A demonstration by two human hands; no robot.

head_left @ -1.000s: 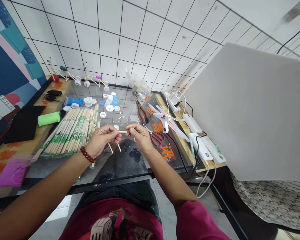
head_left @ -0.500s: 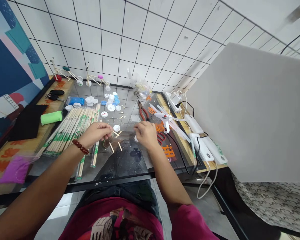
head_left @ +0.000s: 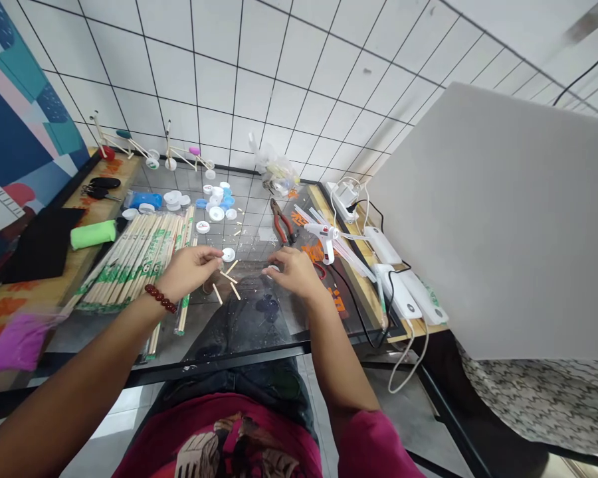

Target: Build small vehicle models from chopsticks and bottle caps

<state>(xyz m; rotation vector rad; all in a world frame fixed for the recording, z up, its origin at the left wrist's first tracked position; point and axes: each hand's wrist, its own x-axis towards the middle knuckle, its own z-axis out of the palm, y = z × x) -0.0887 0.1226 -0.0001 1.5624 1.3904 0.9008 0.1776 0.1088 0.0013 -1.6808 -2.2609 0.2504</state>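
Observation:
My left hand [head_left: 193, 271], with a red bead bracelet, has thumb and forefinger at the edge of a white cap [head_left: 228, 255]; whether it grips the cap is hard to tell. Just below lie several short cut sticks [head_left: 235, 291], two of them crossed. My right hand [head_left: 295, 271] has its thumb and fingers apart over another white cap [head_left: 273, 271], which it partly hides. Behind it are red-handled pliers [head_left: 282, 224]. To its right stands a white glue gun [head_left: 325, 240], and red scissor handles [head_left: 320, 270] show beside the wrist.
Bundled wooden sticks [head_left: 129, 265] lie left, near a green pack [head_left: 94, 234] and purple pack [head_left: 17, 342]. White and blue caps [head_left: 216, 213] sit behind. Small stick models [head_left: 179, 156] stand by the wall. Chargers [head_left: 398, 292] and cables are right.
The stick that was at my left fingertips now lies on the table with the others. My left fingers have reached the white cap, and my right thumb and fingers have spread. The view shifted slightly.

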